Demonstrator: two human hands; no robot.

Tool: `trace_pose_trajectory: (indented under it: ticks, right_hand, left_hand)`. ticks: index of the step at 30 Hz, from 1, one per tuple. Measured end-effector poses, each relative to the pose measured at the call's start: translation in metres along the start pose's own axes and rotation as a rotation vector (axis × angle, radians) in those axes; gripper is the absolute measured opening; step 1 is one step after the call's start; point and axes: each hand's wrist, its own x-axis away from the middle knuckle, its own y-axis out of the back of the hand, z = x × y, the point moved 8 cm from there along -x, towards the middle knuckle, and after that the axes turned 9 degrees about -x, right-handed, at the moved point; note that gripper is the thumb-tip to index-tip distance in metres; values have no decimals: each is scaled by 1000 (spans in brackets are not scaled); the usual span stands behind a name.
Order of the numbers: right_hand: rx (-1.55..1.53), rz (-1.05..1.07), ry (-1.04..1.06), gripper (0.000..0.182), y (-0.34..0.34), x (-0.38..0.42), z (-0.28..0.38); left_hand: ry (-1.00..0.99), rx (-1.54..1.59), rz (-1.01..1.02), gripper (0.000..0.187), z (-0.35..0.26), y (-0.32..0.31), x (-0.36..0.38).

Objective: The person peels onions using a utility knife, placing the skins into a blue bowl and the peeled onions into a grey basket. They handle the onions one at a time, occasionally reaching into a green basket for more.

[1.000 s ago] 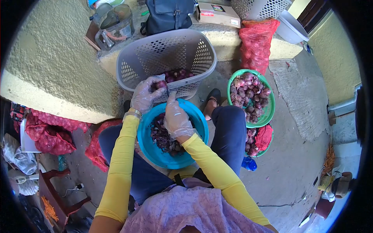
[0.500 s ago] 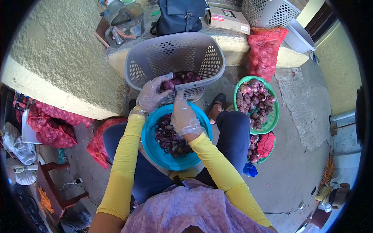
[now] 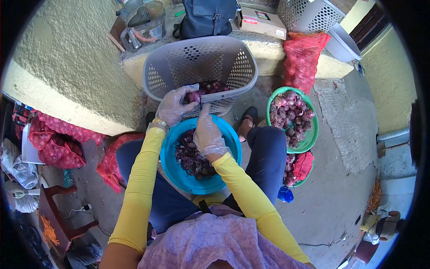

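Note:
My left hand [image 3: 174,106], in a clear plastic glove, is closed around a red onion [image 3: 194,97] at the near rim of the grey perforated basket [image 3: 154,87]. Just beside it is my right hand [image 3: 208,134], also gloved, with its fingers curled and pointing up at the onion. A thin dark sliver shows at its fingertips, too small to name. Several peeled purple onions [image 3: 214,86] lie inside the basket. Below both hands, between my knees, sits a blue basin [image 3: 172,172] with dark onion skins [image 3: 190,157] in it.
To the right stand a green basket [image 3: 309,142] of unpeeled onions and another [image 3: 307,180] with a red net [image 3: 303,166]. A full red net sack [image 3: 304,58] leans on the ledge beneath a box [image 3: 262,23]. More sacks [image 3: 58,145] and a wooden stool [image 3: 58,215] are left.
The whole view has shifted slightly, so everything appears a little to the left and up. Both hands keep nearly the same pose at the onion.

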Motion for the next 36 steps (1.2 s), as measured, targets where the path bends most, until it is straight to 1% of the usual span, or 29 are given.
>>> trace_pose_trajectory:
  ticks: [2,6,8,12,14,15,17,18,20,23,26,28,29,31,33,35,36]
  right_hand:
    - [-3,-5,-13,84,-1,1,-3]
    - [33,-19,41,84,1,5,0]
    - [29,-23,53,84,3,3,2]
    - [22,-14,11,82,3,0,4]
    - [24,-9,13,81,1,0,5]
    - [15,-8,17,80,1,0,4]
    - [9,-11,19,80,1,0,2]
    - [3,-16,21,79,3,1,5]
    - [-3,-21,25,79,4,2,6]
    - [-7,-30,27,79,5,3,8]
    - [20,-5,-16,79,3,-1,6]
    - [-7,17,-85,80,1,-5,2]
    - [-6,18,-87,80,0,-1,1]
    - [25,11,-28,82,0,5,2]
    - [18,-3,-13,82,-5,4,-3]
    - [14,-18,1,83,-9,1,-8]
    - [11,-15,-19,83,-10,-5,-9]
  left_hand:
    - [91,119,24,45,9,-3,0]
    - [42,17,75,45,1,0,-2]
    - [124,69,50,47,12,-1,-2]
    - [163,35,80,49,19,-1,-4]
    - [22,96,76,52,8,0,-5]
    - [24,96,76,52,8,1,-4]
    - [-53,-40,66,54,0,3,-4]
    - [-54,-39,66,54,2,2,-4]
    - [-12,-15,56,55,9,2,-5]
    - [-14,23,60,53,16,-1,-7]
    - [19,39,37,52,16,0,-6]
    - [47,34,50,51,13,1,-6]
    - [77,27,60,51,13,2,-5]
    - [64,6,65,52,13,3,-5]
    - [50,-9,76,53,17,1,-4]
    - [166,-4,135,53,35,-6,-5]
    - [166,-4,134,53,33,-7,-5]
